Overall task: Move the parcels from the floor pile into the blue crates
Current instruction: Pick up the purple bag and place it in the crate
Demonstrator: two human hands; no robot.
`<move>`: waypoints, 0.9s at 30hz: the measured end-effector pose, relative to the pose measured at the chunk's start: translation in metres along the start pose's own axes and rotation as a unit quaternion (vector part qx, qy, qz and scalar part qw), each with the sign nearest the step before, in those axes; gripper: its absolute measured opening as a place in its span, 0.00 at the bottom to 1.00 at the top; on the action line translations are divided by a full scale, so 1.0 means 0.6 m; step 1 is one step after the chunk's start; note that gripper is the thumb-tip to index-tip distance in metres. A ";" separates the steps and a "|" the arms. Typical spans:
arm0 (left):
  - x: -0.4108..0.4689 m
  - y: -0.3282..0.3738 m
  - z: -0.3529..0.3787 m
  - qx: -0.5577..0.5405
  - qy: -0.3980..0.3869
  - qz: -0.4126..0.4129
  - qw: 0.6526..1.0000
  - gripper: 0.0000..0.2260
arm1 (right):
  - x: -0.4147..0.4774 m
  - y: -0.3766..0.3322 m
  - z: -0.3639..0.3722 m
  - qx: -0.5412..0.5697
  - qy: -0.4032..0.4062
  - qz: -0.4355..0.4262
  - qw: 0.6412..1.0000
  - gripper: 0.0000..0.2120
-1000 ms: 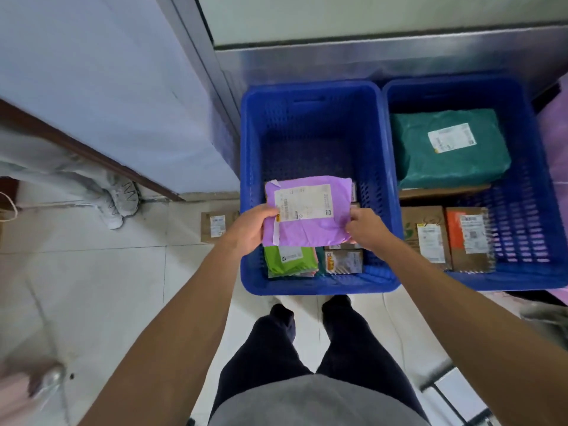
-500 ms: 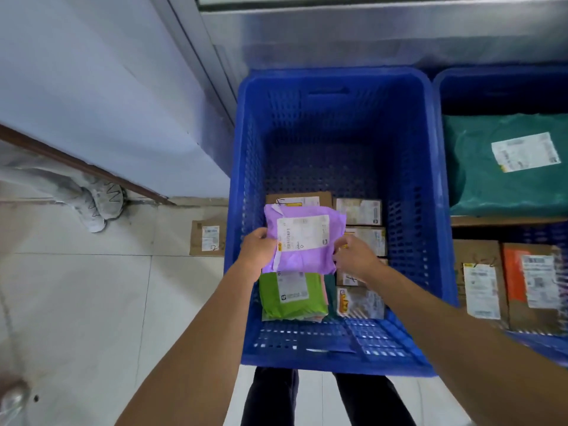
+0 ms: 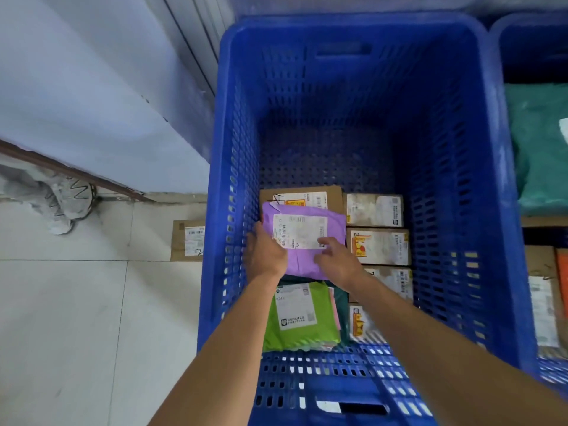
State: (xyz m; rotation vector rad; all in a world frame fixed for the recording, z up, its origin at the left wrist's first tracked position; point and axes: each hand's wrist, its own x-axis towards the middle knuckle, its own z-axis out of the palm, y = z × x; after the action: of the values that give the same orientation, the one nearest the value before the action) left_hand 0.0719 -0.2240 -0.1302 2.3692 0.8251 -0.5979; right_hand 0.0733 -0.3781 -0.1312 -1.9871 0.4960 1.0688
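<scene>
A purple parcel (image 3: 302, 262) with a white label lies flat inside the left blue crate (image 3: 347, 24), on top of a brown box (image 3: 302, 194) and above a green parcel (image 3: 296, 332). My left hand (image 3: 265, 254) lies along the purple parcel's left edge with its fingers stretched forward. Relaxed fingers of my right hand (image 3: 335, 260) rest on the parcel's lower right part, with one fingertip at the label's corner. Several small labelled boxes (image 3: 379, 248) line the crate's right side.
A second blue crate (image 3: 528, 30) stands at the right with a teal parcel (image 3: 542, 142) and brown boxes in it. One brown box (image 3: 187, 245) sits on the floor left of the crate. Another person's white shoe (image 3: 66, 204) is by the wall.
The purple parcel has gone down into the crate and now lies flat. Both hands have loosened from gripping its sides. The camera has moved closer over the crate.
</scene>
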 end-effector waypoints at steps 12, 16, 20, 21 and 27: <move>-0.064 -0.045 -0.029 0.411 -0.188 0.183 0.873 0.25 | -0.032 -0.023 0.005 -0.133 -0.011 0.014 0.991 0.27; -0.111 -0.039 -0.079 0.327 -0.231 0.207 0.893 0.27 | -0.089 -0.047 0.003 -0.126 0.003 0.018 0.992 0.26; -0.162 -0.027 -0.128 0.273 -0.231 0.260 0.897 0.25 | -0.167 -0.068 0.005 -0.141 0.003 0.015 0.990 0.26; -0.175 -0.025 -0.142 0.262 -0.231 0.260 0.900 0.25 | -0.188 -0.072 0.005 -0.147 0.003 0.014 0.989 0.25; -0.258 -0.018 -0.237 0.256 -0.209 0.280 0.901 0.23 | -0.316 -0.084 0.007 -0.172 0.009 0.014 0.985 0.22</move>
State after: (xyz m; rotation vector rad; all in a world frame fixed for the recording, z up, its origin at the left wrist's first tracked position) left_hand -0.0138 -0.1927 0.0597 2.6016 -0.2447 -1.1091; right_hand -0.0029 -0.3508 0.0475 -2.2963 0.3674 1.2205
